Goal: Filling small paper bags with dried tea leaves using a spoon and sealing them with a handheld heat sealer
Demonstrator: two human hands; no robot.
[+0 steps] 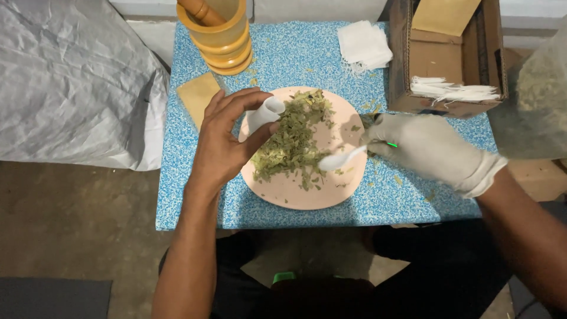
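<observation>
A pink plate (331,192) on a small blue speckled table (295,56) carries a heap of dried green leaves (292,142). My left hand (221,142), bare, holds a small white pouch (264,113) with its mouth held wide over the plate's left side. My right hand (428,147), in a white glove, grips a white plastic spoon (342,159) whose bowl rests low on the plate beside the leaves.
A wooden mortar with pestle (221,32) stands at the table's back left, a tan card (198,94) beside it. A stack of white pouches (364,44) lies at the back. A cardboard box (449,53) with white strings stands right. Grey sheeting (71,82) lies left.
</observation>
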